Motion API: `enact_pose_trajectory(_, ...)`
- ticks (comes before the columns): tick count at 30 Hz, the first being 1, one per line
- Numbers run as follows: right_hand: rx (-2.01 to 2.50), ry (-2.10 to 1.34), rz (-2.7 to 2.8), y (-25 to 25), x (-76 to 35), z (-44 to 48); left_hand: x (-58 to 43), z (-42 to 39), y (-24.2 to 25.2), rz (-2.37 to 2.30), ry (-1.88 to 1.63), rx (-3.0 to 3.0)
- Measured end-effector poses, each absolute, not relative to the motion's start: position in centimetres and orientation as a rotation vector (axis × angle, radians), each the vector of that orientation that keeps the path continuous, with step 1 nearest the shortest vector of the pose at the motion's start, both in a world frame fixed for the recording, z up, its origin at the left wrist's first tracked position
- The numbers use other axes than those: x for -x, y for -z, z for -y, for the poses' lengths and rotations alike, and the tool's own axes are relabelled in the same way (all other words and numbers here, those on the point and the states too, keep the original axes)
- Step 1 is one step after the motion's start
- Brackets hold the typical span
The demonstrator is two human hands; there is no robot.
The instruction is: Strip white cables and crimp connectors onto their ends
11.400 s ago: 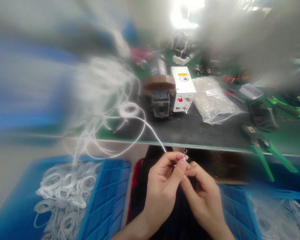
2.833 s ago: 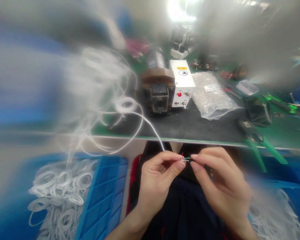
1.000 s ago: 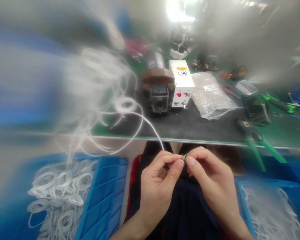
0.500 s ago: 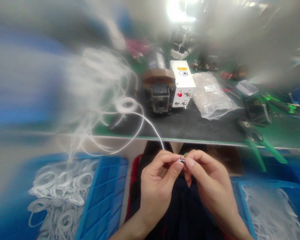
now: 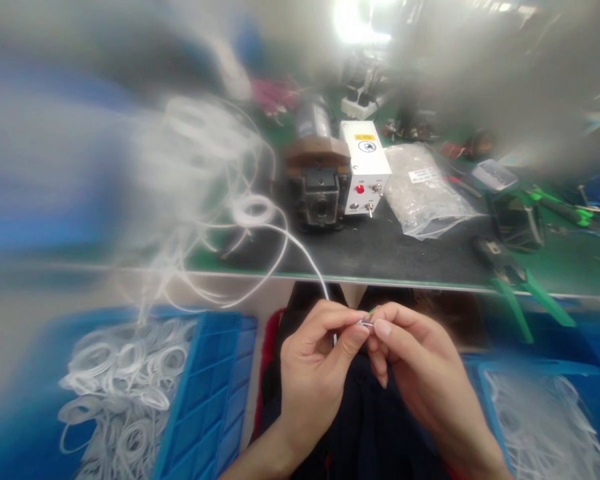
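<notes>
A white cable [image 5: 307,252] runs from a coil [image 5: 253,210] on the bench down into my left hand [image 5: 316,370]. My left thumb and index finger pinch its end, where thin inner wires [image 5: 366,323] come out. My right hand [image 5: 420,363] meets it fingertip to fingertip, its thumb and index finger closed on those wires. A bit of green shows above the right fingertips; the rest of the wire tips are hidden by the fingers. Both hands are in front of the bench edge, above my lap.
Behind the hands stands a machine [image 5: 319,173] with a white control box [image 5: 365,167]. Right of it lie a clear plastic bag [image 5: 425,190] and green-handled pliers [image 5: 510,273] overhanging the edge. Blue crates [image 5: 205,393] with coiled cables flank me. More white cables [image 5: 195,153] are heaped at left.
My right hand has shifted slightly down and its fingers have closed further over the wires, so less of the coloured wire shows. My left hand has hardly moved.
</notes>
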State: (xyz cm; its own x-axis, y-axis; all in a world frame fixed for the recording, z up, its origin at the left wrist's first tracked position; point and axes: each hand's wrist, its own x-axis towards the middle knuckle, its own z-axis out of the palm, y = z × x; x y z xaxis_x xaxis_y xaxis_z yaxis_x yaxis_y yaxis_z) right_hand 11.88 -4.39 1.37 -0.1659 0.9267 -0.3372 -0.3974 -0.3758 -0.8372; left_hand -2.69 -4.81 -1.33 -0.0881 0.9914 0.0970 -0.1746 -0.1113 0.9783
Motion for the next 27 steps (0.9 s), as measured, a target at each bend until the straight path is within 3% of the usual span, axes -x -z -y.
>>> enact_pose_trajectory(13,1.069,-1.680,0.833,-1.0,-12.2,4.4,3.5,4.3,0.6,-0.996,-1.364,-1.066)
enact_pose_trajectory(27,0.995,-1.630,0.922,-1.0,-12.3,4.6,3.6,3.5,-0.1,-0.728,-1.192,-0.526)
